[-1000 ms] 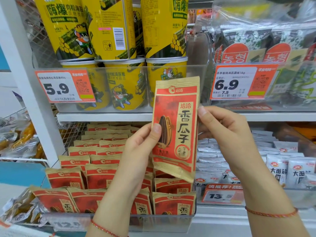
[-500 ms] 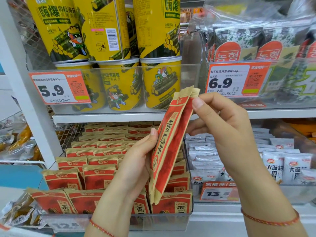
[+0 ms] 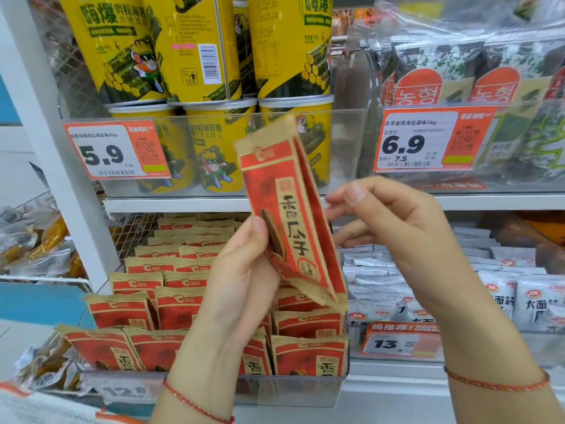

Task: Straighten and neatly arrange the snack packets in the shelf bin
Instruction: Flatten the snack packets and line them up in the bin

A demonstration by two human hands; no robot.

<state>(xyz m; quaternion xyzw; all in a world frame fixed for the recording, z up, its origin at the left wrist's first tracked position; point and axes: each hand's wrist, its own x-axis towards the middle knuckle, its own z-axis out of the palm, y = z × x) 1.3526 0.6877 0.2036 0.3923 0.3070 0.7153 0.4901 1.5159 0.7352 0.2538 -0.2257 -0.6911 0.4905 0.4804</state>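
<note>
My left hand [image 3: 241, 280] grips a red-and-tan sunflower seed packet [image 3: 290, 215] by its lower left side, thumb on the front. The packet is held up above the bin, tilted with its top to the left, and a second red layer shows behind its right edge. My right hand [image 3: 397, 228] hovers just right of the packet with relaxed fingers and holds nothing. Below stands the clear shelf bin [image 3: 293, 390] with several rows of the same packets [image 3: 180, 304] standing upright. The front-left packets [image 3: 104, 347] lean to the left.
Yellow seaweed-roll canisters [image 3: 220, 148] fill the shelf above, with green seaweed packs [image 3: 458, 81] to their right. White snack packets [image 3: 501, 295] fill the bin on the right. A white shelf upright [image 3: 61, 154] stands at the left, with bagged snacks [image 3: 36, 249] beyond it.
The packet has turned from edge-on to face me and tilted left. My right hand has let go of its top and drawn off to the right.
</note>
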